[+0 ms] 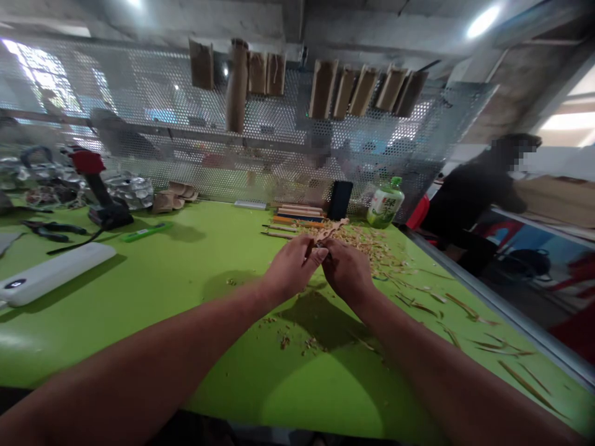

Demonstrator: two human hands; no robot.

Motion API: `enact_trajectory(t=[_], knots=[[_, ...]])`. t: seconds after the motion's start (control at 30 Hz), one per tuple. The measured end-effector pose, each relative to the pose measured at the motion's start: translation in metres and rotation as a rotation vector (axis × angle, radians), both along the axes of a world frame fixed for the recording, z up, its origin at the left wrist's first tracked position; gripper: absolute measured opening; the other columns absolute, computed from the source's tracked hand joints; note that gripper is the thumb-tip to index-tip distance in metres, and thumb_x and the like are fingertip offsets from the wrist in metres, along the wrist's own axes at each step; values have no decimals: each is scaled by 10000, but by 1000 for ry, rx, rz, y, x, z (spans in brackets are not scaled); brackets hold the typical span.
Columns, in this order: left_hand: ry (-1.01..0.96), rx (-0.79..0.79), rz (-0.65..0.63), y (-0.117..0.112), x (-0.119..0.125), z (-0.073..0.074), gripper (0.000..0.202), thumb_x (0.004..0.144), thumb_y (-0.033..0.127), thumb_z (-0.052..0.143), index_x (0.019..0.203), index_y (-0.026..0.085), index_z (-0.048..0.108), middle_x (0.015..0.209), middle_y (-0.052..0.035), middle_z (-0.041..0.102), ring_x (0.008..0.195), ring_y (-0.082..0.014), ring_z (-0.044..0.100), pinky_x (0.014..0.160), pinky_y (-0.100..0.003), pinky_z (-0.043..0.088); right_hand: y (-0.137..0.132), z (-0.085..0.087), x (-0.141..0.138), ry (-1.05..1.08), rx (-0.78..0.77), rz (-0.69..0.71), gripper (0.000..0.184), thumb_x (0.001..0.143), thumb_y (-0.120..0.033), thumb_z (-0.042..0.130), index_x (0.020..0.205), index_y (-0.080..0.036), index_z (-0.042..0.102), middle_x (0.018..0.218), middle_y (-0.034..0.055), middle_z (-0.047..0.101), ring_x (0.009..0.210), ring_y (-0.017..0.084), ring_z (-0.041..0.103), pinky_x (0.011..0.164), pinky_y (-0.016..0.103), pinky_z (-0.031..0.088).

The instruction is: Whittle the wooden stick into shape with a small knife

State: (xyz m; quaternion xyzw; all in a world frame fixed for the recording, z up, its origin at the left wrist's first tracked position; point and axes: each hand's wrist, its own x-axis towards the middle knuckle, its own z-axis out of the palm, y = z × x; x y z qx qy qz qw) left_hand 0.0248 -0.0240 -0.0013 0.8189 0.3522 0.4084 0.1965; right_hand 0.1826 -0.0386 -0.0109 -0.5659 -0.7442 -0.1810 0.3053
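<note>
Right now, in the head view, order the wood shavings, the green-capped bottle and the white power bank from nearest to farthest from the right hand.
From the right hand:
1. Wood shavings, directly ahead of it.
2. Green-capped bottle, ahead and slightly right.
3. White power bank, far left.

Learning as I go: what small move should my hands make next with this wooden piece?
Probably rotate the wooden piece a little to see its other edge: the left hand and right hand pinch its lower end together, and its upper end sticks out free.
</note>
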Motion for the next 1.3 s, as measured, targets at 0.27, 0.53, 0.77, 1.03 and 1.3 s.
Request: enact_trajectory(t=[0.27, 0.53, 0.77, 1.03, 1.3], knots=[[83, 76, 42, -1, -1, 4, 315, 947, 454, 372, 929, 178, 524, 894, -56, 566, 824, -194, 514, 722, -321, 413, -1, 1, 1, 1, 8, 29, 339, 927, -363, 368, 947, -180, 653, 849, 72, 704, 711, 198, 620, 588, 275, 334], [113, 135, 60, -2, -2, 2, 332, 947, 483, 358, 874, 192, 500, 830, -37, 555, 783, -185, 498, 688, -307, 382, -2, 3, 2, -5, -12, 31, 319, 910, -344, 388, 860, -178, 656, 788, 74, 682, 704, 190, 601, 597, 268, 336], [150, 176, 63, -3, -3, 2, 364, 948, 515, 335, 897, 193, 494, 868, -49, 570, 818, -190, 511, 732, -313, 390, 0, 5, 4, -49, -52, 22, 329, 887, -328, 386, 812, -176, 667, 741, 80, 668, 667, 192, 585, 576, 274, 328], [149, 207, 42, -3, -3, 4, 390, 948, 537, 312, 888, 192, 485, 852, -39, 550, 800, -182, 498, 711, -307, 380, -3, 4, 5, -8, 29, 88, 332, 902, -337, 390, 909, -174, 680, 778, 75, 675, 715, 192, 597, 625, 265, 361], [136, 163, 34, -5, -3, 5, 333, 942, 502, 358, 890, 199, 485, 853, -38, 551, 798, -185, 494, 708, -312, 385, -4, 5, 5, -14, 36, 98, 337, 906, -334, 381, 922, -179, 679, 781, 74, 676, 711, 194, 599, 620, 268, 373]])
